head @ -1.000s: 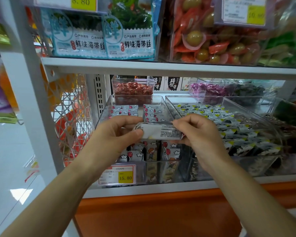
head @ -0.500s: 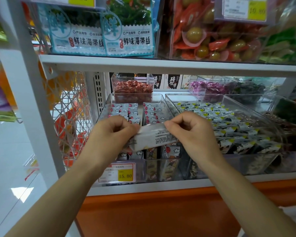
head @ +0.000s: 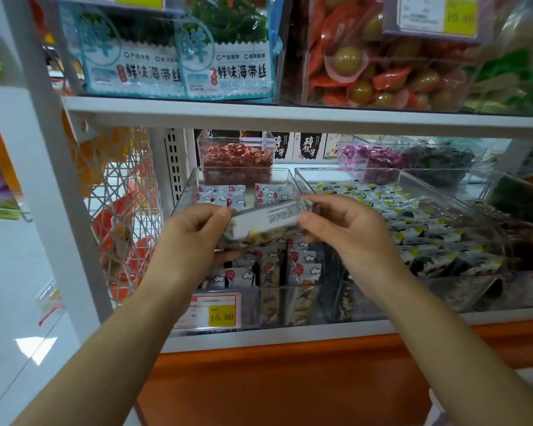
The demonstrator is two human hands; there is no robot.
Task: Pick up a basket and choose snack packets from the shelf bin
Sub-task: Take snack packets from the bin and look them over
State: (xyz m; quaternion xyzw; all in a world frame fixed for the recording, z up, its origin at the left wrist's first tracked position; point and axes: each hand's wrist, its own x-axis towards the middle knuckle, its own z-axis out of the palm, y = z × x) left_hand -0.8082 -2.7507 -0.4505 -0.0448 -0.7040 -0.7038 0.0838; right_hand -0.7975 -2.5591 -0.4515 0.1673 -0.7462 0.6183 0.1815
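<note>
1. Head view: left hand point(head: 194, 238) and right hand point(head: 348, 238) each pinch one end of a packet point(head: 271, 219), held tilted just above the bin point(head: 302, 285).
2. Judgement: read the label with a light end grip; avoid crushing the contents.
3. Bin holds upright cloud-print packets in rows.
4. Right bin point(head: 345, 170), just beside, holds green-and-black packets, loosely heaped.
5. Rear box point(head: 266, 139) holds red sweets.
6. No basket is in view.

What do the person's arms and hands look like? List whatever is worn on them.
The left forearm and right forearm are bare to the frame's edge, with no sleeves in view. The left hand and right hand wear no gloves. No watch, bracelet or ring shows on the visible sides of the wrists and fingers.
</note>
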